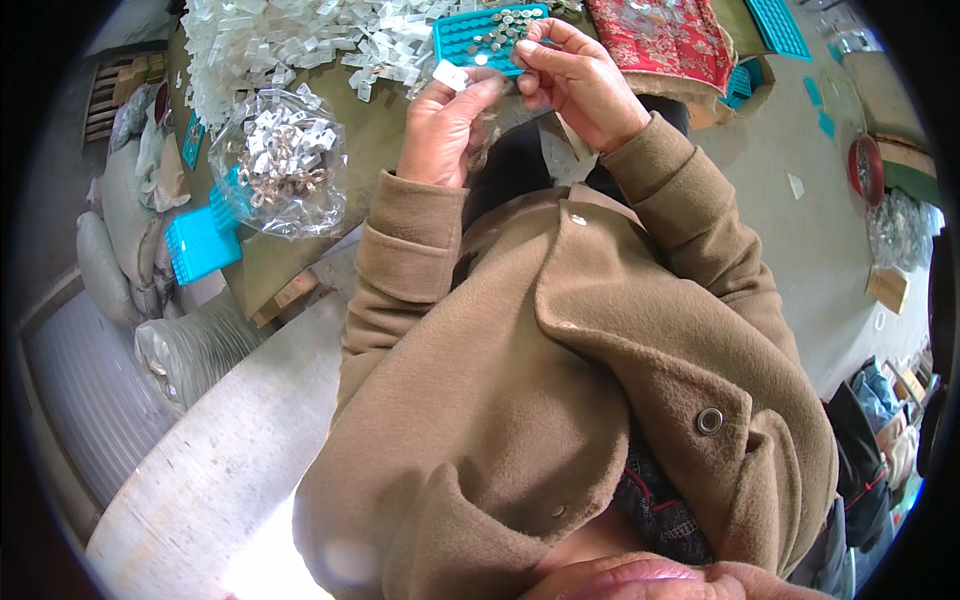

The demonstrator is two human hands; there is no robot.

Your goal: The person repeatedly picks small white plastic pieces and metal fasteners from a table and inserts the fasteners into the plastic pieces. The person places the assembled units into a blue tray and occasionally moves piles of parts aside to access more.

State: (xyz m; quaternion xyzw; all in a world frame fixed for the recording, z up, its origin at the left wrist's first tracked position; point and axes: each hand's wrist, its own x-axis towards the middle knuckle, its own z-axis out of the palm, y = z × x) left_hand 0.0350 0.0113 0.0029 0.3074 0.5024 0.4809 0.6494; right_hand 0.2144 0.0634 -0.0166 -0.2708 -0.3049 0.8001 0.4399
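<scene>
My left hand [448, 130] pinches a small white plastic tag [451, 75] between thumb and fingers. Something thin and clear hangs by its palm, too blurred to name. Close on its right, my right hand [578, 82] has its thumb and forefinger pressed together; whatever lies between them is too small to make out. Just beyond both hands is a turquoise ribbed tray [455, 42] with several small round silvery pieces [497, 38] on it.
Loose clear and white plastic pieces [290, 40] are heaped at the far left of the table. Nearer lies a clear bag [285, 160] of white tags and brownish rings. Turquoise trays [200, 245] jut past the table's left edge. A red patterned cloth [665, 45] is at the far right.
</scene>
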